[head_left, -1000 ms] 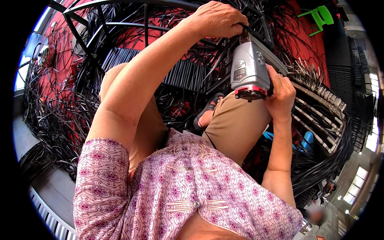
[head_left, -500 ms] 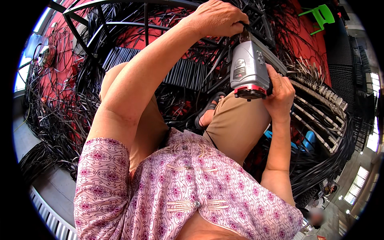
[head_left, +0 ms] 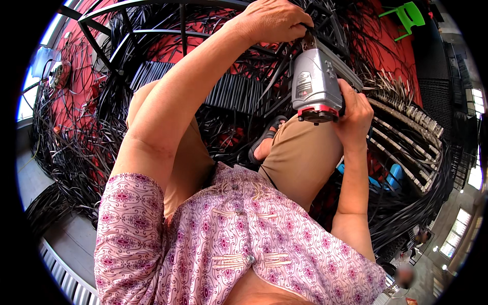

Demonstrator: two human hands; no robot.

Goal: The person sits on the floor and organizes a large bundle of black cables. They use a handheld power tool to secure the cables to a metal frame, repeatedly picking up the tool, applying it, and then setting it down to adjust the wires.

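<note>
Right hand (head_left: pixel 356 109) grips the grey power tool (head_left: pixel 314 84); left hand (head_left: pixel 272 20), at twelve o'clock, pinches the black strips (head_left: pixel 325 23) — keep fingers clear of the nose.

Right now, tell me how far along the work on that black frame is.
Done: black strips already wrap part of the metal frame. In hand: the right hand holds a grey power tool nose-up at the strips the left hand pinches. Left: loose black strips lie heaped around, and several frame bars look bare.
</note>
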